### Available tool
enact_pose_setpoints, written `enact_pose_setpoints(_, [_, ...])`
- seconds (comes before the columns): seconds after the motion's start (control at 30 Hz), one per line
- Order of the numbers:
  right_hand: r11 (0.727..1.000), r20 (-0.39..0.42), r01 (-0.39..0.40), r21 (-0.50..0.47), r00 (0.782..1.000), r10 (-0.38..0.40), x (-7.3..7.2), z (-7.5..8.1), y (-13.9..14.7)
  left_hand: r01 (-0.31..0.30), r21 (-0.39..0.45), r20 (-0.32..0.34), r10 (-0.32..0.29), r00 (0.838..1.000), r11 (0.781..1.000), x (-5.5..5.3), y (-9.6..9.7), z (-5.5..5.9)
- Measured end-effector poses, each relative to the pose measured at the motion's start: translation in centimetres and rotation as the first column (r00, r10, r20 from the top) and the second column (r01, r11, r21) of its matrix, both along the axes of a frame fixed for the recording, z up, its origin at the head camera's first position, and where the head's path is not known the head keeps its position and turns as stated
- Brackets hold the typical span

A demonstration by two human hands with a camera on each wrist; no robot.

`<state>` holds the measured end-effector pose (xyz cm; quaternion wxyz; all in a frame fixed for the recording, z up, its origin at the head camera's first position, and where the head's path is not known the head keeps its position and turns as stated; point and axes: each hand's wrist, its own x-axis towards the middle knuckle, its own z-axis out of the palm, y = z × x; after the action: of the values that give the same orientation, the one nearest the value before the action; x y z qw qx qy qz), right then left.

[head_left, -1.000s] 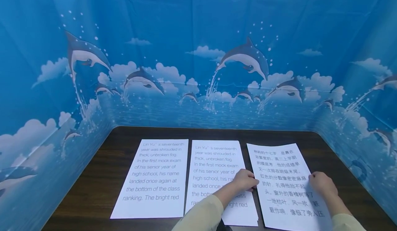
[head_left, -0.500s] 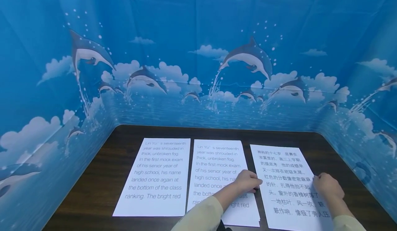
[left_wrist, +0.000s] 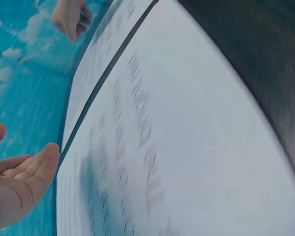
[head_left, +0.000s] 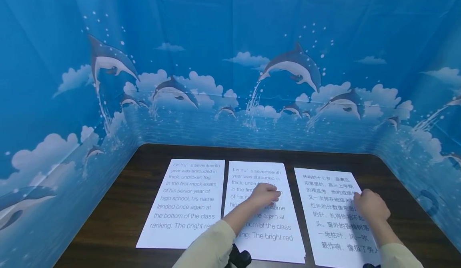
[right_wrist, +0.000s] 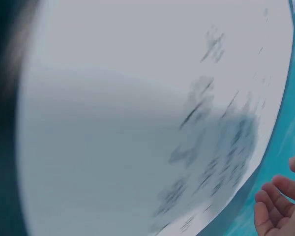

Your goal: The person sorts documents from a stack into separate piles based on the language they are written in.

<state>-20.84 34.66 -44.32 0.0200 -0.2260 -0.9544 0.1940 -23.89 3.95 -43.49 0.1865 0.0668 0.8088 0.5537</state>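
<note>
Middle sheet (head_left: 270, 224) beneath left hand (head_left: 264, 195), right sheet (head_left: 333, 216) near right hand (head_left: 372, 206), each grip slack, fingers curved, thumb apart.

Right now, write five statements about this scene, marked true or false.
1. The person's bare left hand and bare right hand are empty. True.
2. The rectangular white Chinese-text paper sheet lies rightmost in the head view. True.
3. The left hand is over that sheet. False: it is over the rectangular white English-text middle sheet.
4. Those two sheets touch. False: the dark brown wood-grain table shows between them.
5. The blue backdrop shows dolphins. True.
</note>
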Motion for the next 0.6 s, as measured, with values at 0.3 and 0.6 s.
enact_pose_setpoints(0.3, [0.982,-0.166,-0.149,0.115,0.972,0.167,-5.3,-6.3,-0.9,-0.137,-0.042,-0.026,0.136,0.99,0.99,-2.1,-4.9,1.2])
enact_pose_setpoints(0.6, [0.938,-0.166,-0.34,-0.063,0.931,0.326,-4.8,-3.9,-7.1,-0.268,-0.198,-0.037,0.266,0.963,0.943,-2.9,-9.6,1.5])
